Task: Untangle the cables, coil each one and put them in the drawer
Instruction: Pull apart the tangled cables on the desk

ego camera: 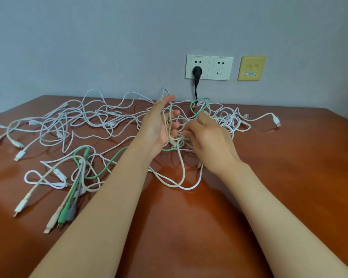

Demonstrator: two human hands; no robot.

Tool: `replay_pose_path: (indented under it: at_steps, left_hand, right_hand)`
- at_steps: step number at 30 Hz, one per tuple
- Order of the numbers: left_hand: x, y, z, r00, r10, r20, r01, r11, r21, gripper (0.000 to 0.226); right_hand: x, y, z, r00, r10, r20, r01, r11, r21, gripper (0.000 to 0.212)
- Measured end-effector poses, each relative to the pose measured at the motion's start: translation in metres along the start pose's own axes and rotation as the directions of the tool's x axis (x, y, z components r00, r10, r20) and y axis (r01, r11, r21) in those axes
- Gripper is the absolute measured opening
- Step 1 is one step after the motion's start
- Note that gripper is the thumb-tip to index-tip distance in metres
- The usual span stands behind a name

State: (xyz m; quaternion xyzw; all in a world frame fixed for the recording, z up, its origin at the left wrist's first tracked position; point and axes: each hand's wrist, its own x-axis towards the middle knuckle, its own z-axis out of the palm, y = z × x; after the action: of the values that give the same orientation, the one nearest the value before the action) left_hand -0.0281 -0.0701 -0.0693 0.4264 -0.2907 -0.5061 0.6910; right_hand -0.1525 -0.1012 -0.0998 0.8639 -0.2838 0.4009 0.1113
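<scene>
Cables point(100, 119), mostly white, lie spread in loose overlapping loops over the far left and middle of a reddish-brown wooden table point(289, 177), and they draw together into a knot point(178, 139) between the person's hands. A cream cable point(181, 167) hangs out of that knot in a long loop towards the near edge. A green cable point(199, 101) arches above it and comes out again lower left.

The left hand point(159, 125) is raised on edge with the palm facing right, thumb up and fingers spread nearly straight; cream strands run across the palm and between the fingers, which are not closed on them. The right hand point(207, 141) is palm down with curled fingers, its fingertips pinching strands at the knot.

Three USB plugs point(63, 214), cream, green and grey, lie side by side near the left forearm. One white cable ends in a clear connector point(276, 121) far right.

On the grey wall point(88, 47) behind are a double socket point(209, 67) with a black plug point(197, 72) in it and a yellow data plate point(251, 68) beside it.
</scene>
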Motion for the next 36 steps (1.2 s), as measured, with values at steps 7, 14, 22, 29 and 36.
replay_pose_path:
  at_steps: [7, 14, 22, 29, 36]
  left_hand:
    - [0.003, -0.004, 0.006, 0.998, 0.056, -0.041, -0.043, 0.961, 0.274, 0.025]
    - [0.006, -0.002, -0.003, 0.995, 0.039, -0.094, -0.006, 0.944, 0.331, 0.026]
    - [0.000, -0.012, 0.014, 1.000, 0.005, -0.004, -0.001, 0.798, 0.602, 0.031]
    - [-0.004, -0.018, 0.019, 0.996, -0.031, 0.084, -0.038, 0.711, 0.703, 0.045]
    - [-0.006, -0.018, 0.019, 0.986, 0.029, 0.162, -0.143, 0.635, 0.759, 0.044]
  right_hand:
    - [0.003, -0.007, -0.003, 0.893, 0.365, 0.263, -0.443, 0.614, 0.653, 0.018]
    - [0.005, 0.005, -0.012, 0.727, 0.453, 0.516, -0.509, -0.151, 0.848, 0.023]
    - [0.006, -0.001, -0.014, 0.796, 0.437, 0.418, -0.487, 0.053, 0.872, 0.022]
    - [0.006, -0.004, -0.015, 0.778, 0.501, 0.380, -0.545, 0.234, 0.805, 0.019]
    - [0.002, 0.006, -0.004, 0.828, 0.540, 0.153, -0.505, 0.599, 0.621, 0.014]
